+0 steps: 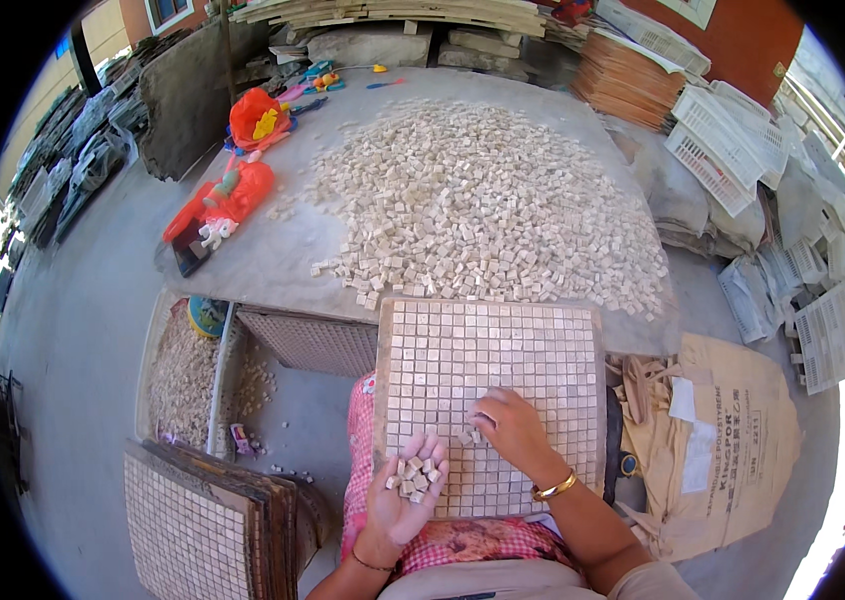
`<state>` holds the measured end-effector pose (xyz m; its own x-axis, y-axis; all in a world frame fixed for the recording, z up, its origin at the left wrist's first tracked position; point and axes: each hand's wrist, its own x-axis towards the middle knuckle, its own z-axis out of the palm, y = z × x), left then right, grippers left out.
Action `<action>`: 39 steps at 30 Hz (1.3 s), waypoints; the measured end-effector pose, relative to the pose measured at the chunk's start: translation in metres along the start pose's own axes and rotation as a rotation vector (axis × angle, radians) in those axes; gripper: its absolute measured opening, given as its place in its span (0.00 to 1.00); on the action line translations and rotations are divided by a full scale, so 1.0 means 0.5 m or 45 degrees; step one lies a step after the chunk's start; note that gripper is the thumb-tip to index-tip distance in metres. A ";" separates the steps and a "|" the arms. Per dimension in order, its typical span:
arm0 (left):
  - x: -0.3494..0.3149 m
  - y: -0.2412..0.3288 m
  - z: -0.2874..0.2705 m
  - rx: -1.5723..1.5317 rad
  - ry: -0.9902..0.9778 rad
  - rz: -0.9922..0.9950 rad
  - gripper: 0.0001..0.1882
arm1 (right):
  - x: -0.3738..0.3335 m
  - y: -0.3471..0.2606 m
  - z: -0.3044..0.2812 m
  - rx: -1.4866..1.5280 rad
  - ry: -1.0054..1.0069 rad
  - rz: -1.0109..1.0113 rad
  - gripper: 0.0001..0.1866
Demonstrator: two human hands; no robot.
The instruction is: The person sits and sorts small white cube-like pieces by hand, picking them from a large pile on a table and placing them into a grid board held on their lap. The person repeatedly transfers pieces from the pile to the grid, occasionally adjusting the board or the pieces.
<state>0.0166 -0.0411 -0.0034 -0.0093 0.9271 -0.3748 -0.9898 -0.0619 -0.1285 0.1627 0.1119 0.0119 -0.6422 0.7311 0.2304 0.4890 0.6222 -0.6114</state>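
A square grid board (494,305) rests across my lap, its compartments mostly filled with small pale stone mosaic tiles (433,345). My left hand (406,510) is palm up at the board's lower left edge, cupping several loose stone tiles (415,477). Over the lower middle of the board, my right hand (513,425) has its fingers curled together and pointing down. Stone tiles (470,437) show at its fingertips, against the board. The fingers partly hide the compartments beneath them.
A big heap of loose tiles (483,200) covers the slab ahead. Red plastic bags (243,190) and a phone (188,248) lie at its left. Filled boards (193,530) are stacked lower left, near a bin of tiles (178,385). Brown sacking (743,450) lies right; white crates (718,150) stand behind.
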 end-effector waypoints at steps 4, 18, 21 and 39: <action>-0.007 -0.003 -0.001 0.018 -0.004 0.007 0.24 | -0.009 -0.009 -0.035 0.129 -0.160 0.097 0.06; -0.007 -0.002 -0.011 0.071 -0.032 0.007 0.24 | -0.004 0.030 -0.043 0.033 0.033 0.124 0.09; -0.009 -0.002 -0.010 0.060 0.006 0.022 0.24 | 0.018 0.042 -0.041 -0.020 0.022 0.149 0.07; -0.002 0.019 0.001 0.108 0.002 0.121 0.25 | -0.034 -0.005 -0.025 0.110 -0.282 -0.030 0.14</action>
<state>0.0070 -0.0426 -0.0038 -0.1038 0.9178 -0.3831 -0.9929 -0.1181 -0.0139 0.1797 0.1016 0.0189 -0.7713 0.6315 0.0795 0.4262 0.6052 -0.6724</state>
